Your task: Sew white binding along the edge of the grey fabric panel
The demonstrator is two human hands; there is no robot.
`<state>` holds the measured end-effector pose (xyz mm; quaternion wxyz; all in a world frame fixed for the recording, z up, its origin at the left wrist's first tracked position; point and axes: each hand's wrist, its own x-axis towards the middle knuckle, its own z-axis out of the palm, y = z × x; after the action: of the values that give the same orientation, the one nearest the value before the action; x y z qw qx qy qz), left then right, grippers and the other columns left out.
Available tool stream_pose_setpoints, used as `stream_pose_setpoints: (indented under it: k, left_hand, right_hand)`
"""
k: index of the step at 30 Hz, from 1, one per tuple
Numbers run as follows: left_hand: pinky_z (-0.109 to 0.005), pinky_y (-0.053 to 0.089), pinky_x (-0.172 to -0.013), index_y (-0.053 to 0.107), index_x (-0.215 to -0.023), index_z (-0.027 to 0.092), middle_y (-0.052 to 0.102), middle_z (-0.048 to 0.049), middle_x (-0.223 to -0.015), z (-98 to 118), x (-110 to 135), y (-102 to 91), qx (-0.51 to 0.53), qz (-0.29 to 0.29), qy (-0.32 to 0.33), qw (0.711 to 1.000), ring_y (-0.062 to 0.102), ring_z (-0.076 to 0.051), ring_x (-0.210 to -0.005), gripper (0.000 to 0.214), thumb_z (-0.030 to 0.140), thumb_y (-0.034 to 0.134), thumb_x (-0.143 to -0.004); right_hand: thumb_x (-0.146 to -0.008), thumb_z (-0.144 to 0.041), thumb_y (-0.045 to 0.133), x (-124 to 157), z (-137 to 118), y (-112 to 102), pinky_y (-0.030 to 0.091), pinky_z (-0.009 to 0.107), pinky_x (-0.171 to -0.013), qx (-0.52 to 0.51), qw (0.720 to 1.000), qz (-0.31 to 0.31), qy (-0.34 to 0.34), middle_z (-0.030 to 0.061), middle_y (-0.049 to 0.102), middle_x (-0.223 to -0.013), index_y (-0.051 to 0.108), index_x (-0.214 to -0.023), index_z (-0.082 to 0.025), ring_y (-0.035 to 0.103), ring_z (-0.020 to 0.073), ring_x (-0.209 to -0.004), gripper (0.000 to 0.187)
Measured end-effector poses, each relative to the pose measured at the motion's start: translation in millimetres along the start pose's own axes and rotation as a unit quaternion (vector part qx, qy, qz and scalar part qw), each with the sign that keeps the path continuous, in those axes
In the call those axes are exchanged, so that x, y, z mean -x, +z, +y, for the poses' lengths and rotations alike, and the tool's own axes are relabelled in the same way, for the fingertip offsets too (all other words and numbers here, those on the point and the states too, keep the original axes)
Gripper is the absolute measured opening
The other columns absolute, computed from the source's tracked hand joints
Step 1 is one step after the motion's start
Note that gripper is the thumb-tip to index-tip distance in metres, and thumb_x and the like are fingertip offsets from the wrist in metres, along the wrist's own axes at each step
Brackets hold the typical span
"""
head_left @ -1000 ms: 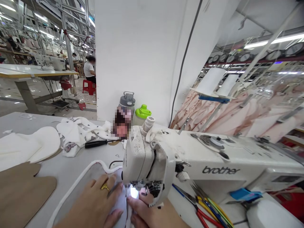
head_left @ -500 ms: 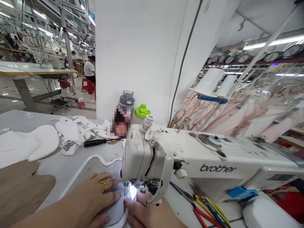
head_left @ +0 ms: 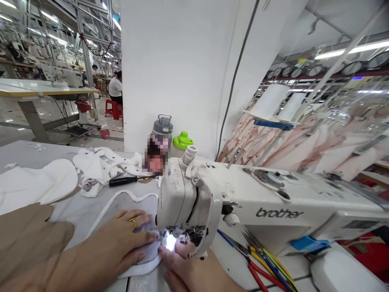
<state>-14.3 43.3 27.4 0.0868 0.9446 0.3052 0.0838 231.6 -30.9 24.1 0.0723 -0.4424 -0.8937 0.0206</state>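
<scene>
My left hand [head_left: 124,235], with a gold ring, lies flat on a grey fabric panel edged in white binding [head_left: 121,207], pressing it to the table. My right hand [head_left: 182,263] holds the same panel close to the presser foot [head_left: 173,239] of a white Brother sewing machine [head_left: 252,202]. Its fingertips sit just in front of the lit needle area. The machine head hides the panel's right part. The needle itself is hard to make out.
Brown pattern pieces [head_left: 27,239], white padded shapes [head_left: 39,182] and crumpled white cloth [head_left: 97,170] lie to the left, beside a black-handled screwdriver [head_left: 124,181]. Red-handled pliers [head_left: 261,271] lie right of the machine. Two bottles [head_left: 162,129] stand behind it.
The fabric panel has shifted up and turned under my hands, so its lower white edge now shows. My left forearm has swung further to the left.
</scene>
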Motion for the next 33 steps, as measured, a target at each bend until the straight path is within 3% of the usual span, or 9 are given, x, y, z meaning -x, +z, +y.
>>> stream_pose_setpoints:
  k: [6, 12, 16, 21, 26, 30, 33]
  left_hand:
    - [-0.045, 0.043, -0.097, 0.065, -0.121, 0.044, 0.068, -0.0001, -0.124, 5.9, 2.7, 10.9, -0.042, 0.065, -0.027, 0.997, 0.059, -0.029, -0.117, 0.04, 0.024, 0.06, -0.087]
    - [-0.047, 0.05, -0.085, 0.068, -0.121, 0.039, 0.07, -0.0079, -0.113, 19.8, -1.7, 1.0, -0.056, 0.004, -0.058, 0.997, 0.063, -0.032, -0.104, 0.039, 0.025, 0.057, -0.087]
    - [-0.049, 0.05, -0.083, 0.068, -0.12, 0.038, 0.069, -0.0091, -0.115, 20.6, -2.5, 2.2, -0.06, 0.002, -0.066, 0.996, 0.063, -0.032, -0.102, 0.039, 0.024, 0.055, -0.086]
    - [-0.049, 0.049, -0.086, 0.07, -0.118, 0.034, 0.068, -0.0114, -0.117, 24.1, 1.6, 15.2, -0.081, 0.043, -0.078, 0.993, 0.061, -0.034, -0.102, 0.035, 0.03, 0.057, -0.086]
    - [-0.053, 0.053, -0.075, 0.066, -0.125, 0.032, 0.066, -0.0153, -0.115, 31.9, 1.1, 18.2, -0.058, 0.0, -0.101, 0.993, 0.062, -0.038, -0.098, 0.04, 0.031, 0.052, -0.087]
    - [-0.059, 0.051, -0.079, 0.064, -0.13, 0.028, 0.066, -0.0185, -0.115, 33.4, -0.7, 13.0, -0.067, -0.016, -0.105, 0.992, 0.061, -0.041, -0.102, 0.043, 0.033, 0.049, -0.09]
    - [-0.057, 0.052, -0.082, 0.064, -0.131, 0.027, 0.067, -0.017, -0.116, 35.3, 0.2, 11.4, -0.056, -0.016, -0.105, 0.993, 0.061, -0.039, -0.102, 0.043, 0.033, 0.048, -0.091]
  right_hand:
    - [-0.089, -0.027, 0.059, -0.1, -3.6, -0.2, 0.047, 0.028, -0.065, -0.011, 0.999, 0.044, 0.013, 0.0015, 0.071, -0.086, 0.065, -0.107, -0.023, 0.066, 0.0201, -0.07, 0.02]
    - [-0.09, -0.033, 0.06, 4.6, 4.1, 15.1, 0.051, 0.029, -0.068, 0.026, 0.998, 0.048, 0.018, 0.0041, 0.073, -0.091, 0.064, -0.113, -0.022, 0.069, 0.0221, -0.076, 0.026]
    - [-0.088, -0.04, 0.064, 3.5, 5.8, 16.1, 0.051, 0.026, -0.066, 0.046, 0.996, 0.08, 0.007, 0.0034, 0.073, -0.092, 0.064, -0.115, -0.026, 0.069, 0.0213, -0.076, 0.03]
    - [-0.086, -0.038, 0.066, -1.8, 3.2, 8.8, 0.047, 0.026, -0.06, 0.075, 0.996, 0.042, -0.018, -0.0004, 0.07, -0.084, 0.066, -0.108, -0.026, 0.066, 0.0202, -0.07, 0.025]
    - [-0.089, -0.037, 0.064, 0.5, 5.3, 15.4, 0.045, 0.028, -0.057, 0.057, 0.996, 0.064, -0.021, -0.0012, 0.069, -0.08, 0.065, -0.113, -0.028, 0.064, 0.02, -0.064, 0.026]
    - [-0.088, -0.031, 0.061, 2.4, 2.5, 10.3, 0.046, 0.028, -0.059, -0.003, 0.998, 0.061, -0.009, -0.0019, 0.069, -0.082, 0.066, -0.111, -0.028, 0.064, 0.019, -0.066, 0.023]
    - [-0.089, -0.03, 0.06, 1.9, -0.2, 4.8, 0.048, 0.029, -0.065, -0.011, 0.999, 0.05, 0.013, -0.0009, 0.071, -0.089, 0.065, -0.114, -0.027, 0.066, 0.019, -0.071, 0.025]
